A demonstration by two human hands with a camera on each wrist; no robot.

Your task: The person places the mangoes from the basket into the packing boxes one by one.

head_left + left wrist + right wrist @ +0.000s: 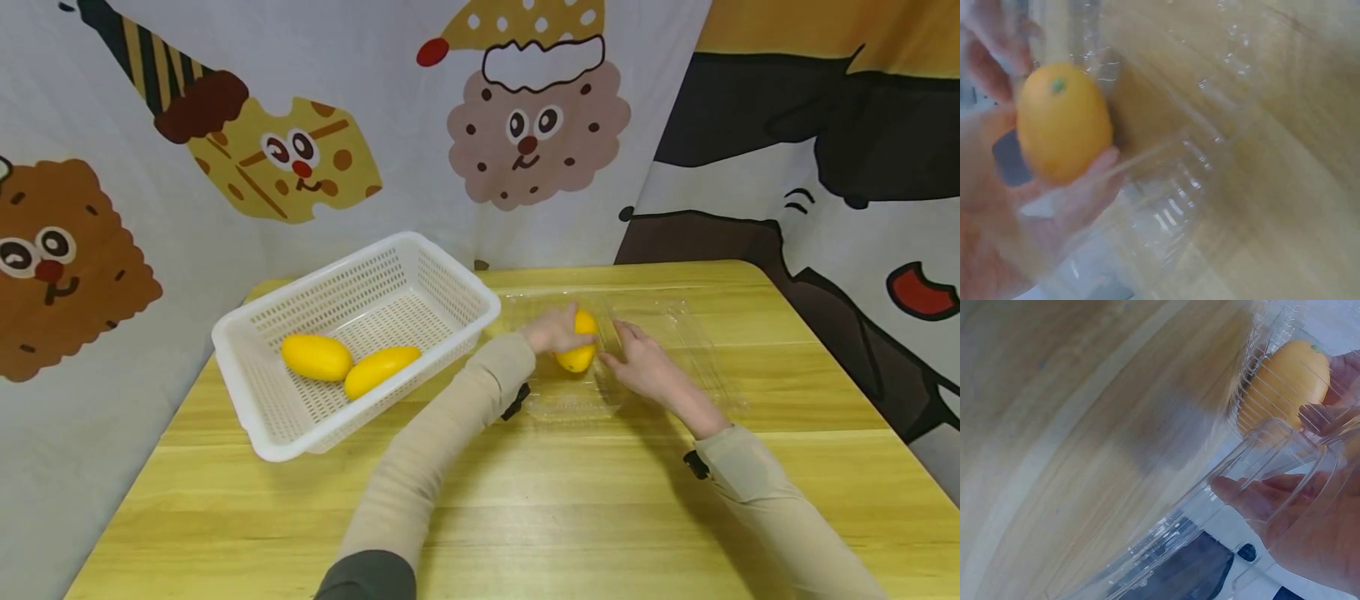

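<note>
2 fruits (317,357) lie in a basket (337,302), left hand (553,331) gripping another fruit (576,360) over a clear container (570,402), right hand (643,362) spread.

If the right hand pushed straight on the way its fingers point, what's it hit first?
Probably the yellow fruit in the left hand. A clear wall of the plastic container might come first; depth is unclear there for the right hand.
</note>
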